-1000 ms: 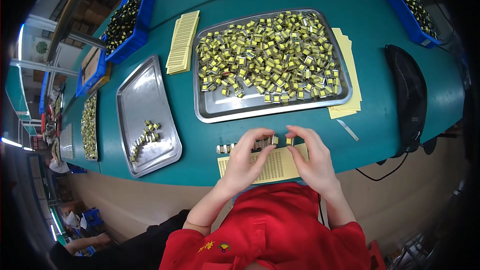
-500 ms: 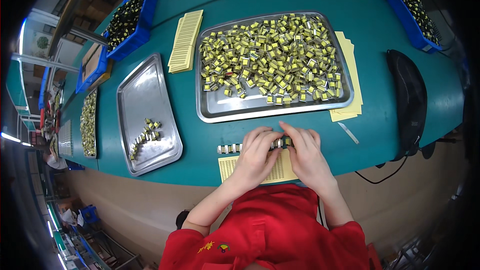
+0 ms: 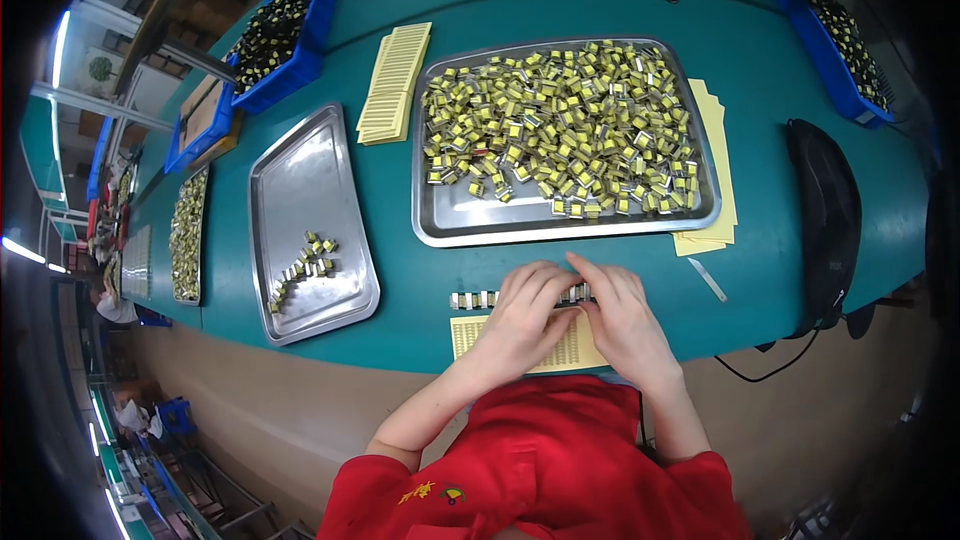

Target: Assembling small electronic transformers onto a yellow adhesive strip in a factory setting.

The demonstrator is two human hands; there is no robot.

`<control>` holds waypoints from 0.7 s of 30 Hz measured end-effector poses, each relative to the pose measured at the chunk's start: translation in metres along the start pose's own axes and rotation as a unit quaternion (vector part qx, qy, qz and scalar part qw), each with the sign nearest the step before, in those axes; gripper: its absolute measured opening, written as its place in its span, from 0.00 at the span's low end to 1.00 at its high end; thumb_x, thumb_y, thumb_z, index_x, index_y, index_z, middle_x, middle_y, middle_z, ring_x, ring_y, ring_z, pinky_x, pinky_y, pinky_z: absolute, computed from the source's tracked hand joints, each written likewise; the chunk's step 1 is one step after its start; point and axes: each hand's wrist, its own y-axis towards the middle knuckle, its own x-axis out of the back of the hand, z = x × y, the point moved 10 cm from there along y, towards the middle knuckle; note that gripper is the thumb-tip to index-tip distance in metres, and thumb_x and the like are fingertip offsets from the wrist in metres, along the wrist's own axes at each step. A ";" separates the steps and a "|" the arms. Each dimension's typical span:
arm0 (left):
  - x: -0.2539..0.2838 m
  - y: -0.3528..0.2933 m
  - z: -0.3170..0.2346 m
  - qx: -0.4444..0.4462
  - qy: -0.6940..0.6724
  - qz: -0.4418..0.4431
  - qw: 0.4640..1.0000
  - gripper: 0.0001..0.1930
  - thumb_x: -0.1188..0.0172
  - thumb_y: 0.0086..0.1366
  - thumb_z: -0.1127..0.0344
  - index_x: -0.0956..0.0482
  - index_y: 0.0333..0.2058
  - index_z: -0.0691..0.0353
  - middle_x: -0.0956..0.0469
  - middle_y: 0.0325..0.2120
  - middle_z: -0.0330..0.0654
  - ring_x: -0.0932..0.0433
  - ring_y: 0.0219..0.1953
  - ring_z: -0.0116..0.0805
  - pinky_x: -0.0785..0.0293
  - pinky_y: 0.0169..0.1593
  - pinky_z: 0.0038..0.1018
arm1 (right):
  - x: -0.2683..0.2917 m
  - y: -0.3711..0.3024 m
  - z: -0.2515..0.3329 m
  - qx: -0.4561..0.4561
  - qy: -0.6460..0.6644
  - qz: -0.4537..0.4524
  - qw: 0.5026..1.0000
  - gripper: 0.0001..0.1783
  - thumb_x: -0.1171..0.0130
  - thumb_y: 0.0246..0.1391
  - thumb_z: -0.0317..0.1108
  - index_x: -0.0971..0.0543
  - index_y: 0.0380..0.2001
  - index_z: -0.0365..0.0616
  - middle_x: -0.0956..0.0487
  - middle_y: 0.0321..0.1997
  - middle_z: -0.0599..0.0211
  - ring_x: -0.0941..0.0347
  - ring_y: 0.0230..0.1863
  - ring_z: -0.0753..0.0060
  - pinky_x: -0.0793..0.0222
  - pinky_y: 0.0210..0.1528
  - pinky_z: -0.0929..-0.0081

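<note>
A straight row of small transformers (image 3: 472, 300), with silvery and dark sides showing, lies on the green table in front of me. My left hand (image 3: 523, 315) curls over the row's middle, thumb and fingers closed on it. At the row's right end, my right hand (image 3: 622, 318) grips the last pieces between thumb and bent fingers, which hide part of them. Below the row is a yellow sheet of small labels (image 3: 466, 334), partly covered by my hands. Just beyond my hands a large metal tray (image 3: 480, 230) holds a heap of loose yellow-topped transformers (image 3: 560, 130).
To the left, a second metal tray (image 3: 310, 180) carries several transformers (image 3: 312, 258). Label sheets (image 3: 396, 80) and yellow paper (image 3: 715, 210) flank the large tray. A small blade (image 3: 708, 280) and a black pouch (image 3: 828, 220) lie right. Blue bins (image 3: 330, 10) stand farther back.
The whole view has shifted slightly, so the table's contents appear farther right. Both hands stay on the row; the yellow face seen at its right end earlier no longer shows.
</note>
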 end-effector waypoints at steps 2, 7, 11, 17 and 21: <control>0.009 0.004 0.001 -0.012 -0.012 -0.001 1.000 0.19 0.34 0.57 0.74 0.25 0.47 0.64 0.23 0.44 0.48 0.26 0.51 0.50 0.31 0.56 0.41 | 0.002 0.004 0.001 -0.011 0.030 0.015 0.999 0.32 0.42 0.52 0.20 0.32 0.62 0.44 0.26 0.51 0.54 0.31 0.53 0.50 0.35 0.57 0.58; 0.058 0.021 0.039 0.024 0.158 -0.064 0.985 0.14 0.36 0.59 0.72 0.23 0.44 0.64 0.23 0.42 0.49 0.24 0.45 0.51 0.28 0.50 0.41 | 0.023 0.032 0.025 0.047 -0.043 0.007 0.998 0.18 0.41 0.55 0.25 0.24 0.51 0.43 0.25 0.46 0.57 0.30 0.51 0.52 0.32 0.55 0.60; 0.087 0.037 0.079 0.063 0.231 -0.130 0.962 0.13 0.39 0.59 0.74 0.22 0.45 0.63 0.23 0.39 0.49 0.24 0.42 0.51 0.28 0.48 0.41 | 0.002 0.080 0.038 0.139 -0.179 -0.021 0.974 0.19 0.41 0.49 0.23 0.23 0.48 0.43 0.26 0.44 0.59 0.30 0.50 0.53 0.33 0.54 0.59; 0.073 0.050 0.104 0.054 0.218 -0.066 0.972 0.12 0.40 0.59 0.75 0.22 0.43 0.63 0.24 0.38 0.48 0.24 0.43 0.50 0.28 0.48 0.42 | -0.050 0.126 0.028 0.236 -0.251 -0.014 0.939 0.15 0.45 0.49 0.28 0.22 0.42 0.43 0.27 0.43 0.62 0.32 0.52 0.58 0.35 0.54 0.62; 0.074 0.049 0.106 0.044 0.195 -0.071 0.977 0.10 0.39 0.59 0.74 0.23 0.40 0.63 0.24 0.37 0.48 0.24 0.43 0.50 0.28 0.47 0.43 | -0.051 0.124 0.025 0.240 -0.228 -0.017 0.943 0.09 0.42 0.50 0.28 0.22 0.37 0.42 0.26 0.42 0.62 0.32 0.51 0.59 0.36 0.53 0.64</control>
